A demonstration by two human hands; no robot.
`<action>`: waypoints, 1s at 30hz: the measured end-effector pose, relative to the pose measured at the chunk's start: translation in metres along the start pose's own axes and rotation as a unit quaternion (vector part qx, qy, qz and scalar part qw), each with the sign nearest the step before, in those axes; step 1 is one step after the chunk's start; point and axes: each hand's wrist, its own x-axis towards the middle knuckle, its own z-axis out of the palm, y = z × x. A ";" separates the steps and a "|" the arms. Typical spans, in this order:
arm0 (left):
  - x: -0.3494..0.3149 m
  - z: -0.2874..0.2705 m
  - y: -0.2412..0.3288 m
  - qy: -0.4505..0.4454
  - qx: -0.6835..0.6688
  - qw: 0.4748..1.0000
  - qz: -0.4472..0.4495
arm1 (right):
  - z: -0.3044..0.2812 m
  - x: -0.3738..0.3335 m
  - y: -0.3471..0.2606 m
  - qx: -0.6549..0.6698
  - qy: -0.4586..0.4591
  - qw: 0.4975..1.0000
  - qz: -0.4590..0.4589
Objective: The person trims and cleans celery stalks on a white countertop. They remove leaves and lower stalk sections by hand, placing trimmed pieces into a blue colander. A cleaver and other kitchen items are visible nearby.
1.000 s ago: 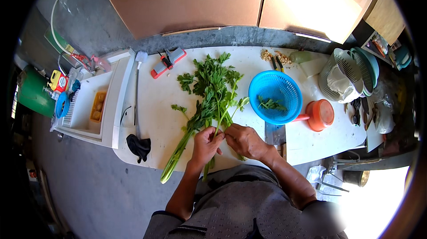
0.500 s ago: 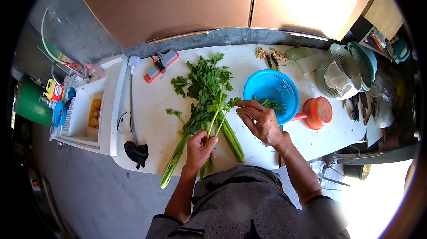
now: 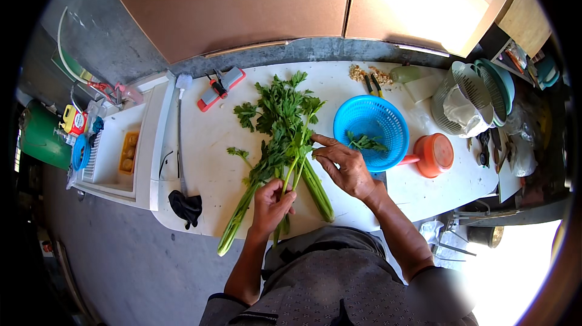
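Leftward slips the bare right hand (image 3: 347,169), fingertips now at the stalk's green leaves (image 3: 300,143)! Across the long white tabletop (image 3: 203,168) sprawls the leafy green celery bunch (image 3: 277,121), beside the round blue plastic basket (image 3: 388,121). Left hand (image 3: 273,203) pinches one slender pale-green stalk (image 3: 290,175); whether the right is pinching, I cannot tell. Steady, low grip there should spare tender leaves.

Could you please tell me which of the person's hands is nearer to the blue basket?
Right. The right hand is beside the near-left rim of the blue basket; the left hand is farther off to the left, pinching a thin green stalk.
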 end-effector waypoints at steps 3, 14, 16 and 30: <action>0.000 -0.001 0.000 -0.013 -0.013 1.000 -0.010 | -0.003 0.001 -0.005 0.008 -0.025 1.000 0.017; 0.027 0.018 0.040 -0.071 -0.128 0.989 -0.021 | 0.003 -0.007 -0.014 0.123 -0.043 0.988 0.084; 0.029 0.019 0.037 -0.051 -0.133 0.990 -0.021 | 0.000 -0.005 -0.018 0.124 -0.021 0.988 0.086; 0.035 0.018 0.038 -0.080 -0.138 0.987 -0.007 | 0.015 0.000 -0.022 0.254 -0.073 0.951 0.161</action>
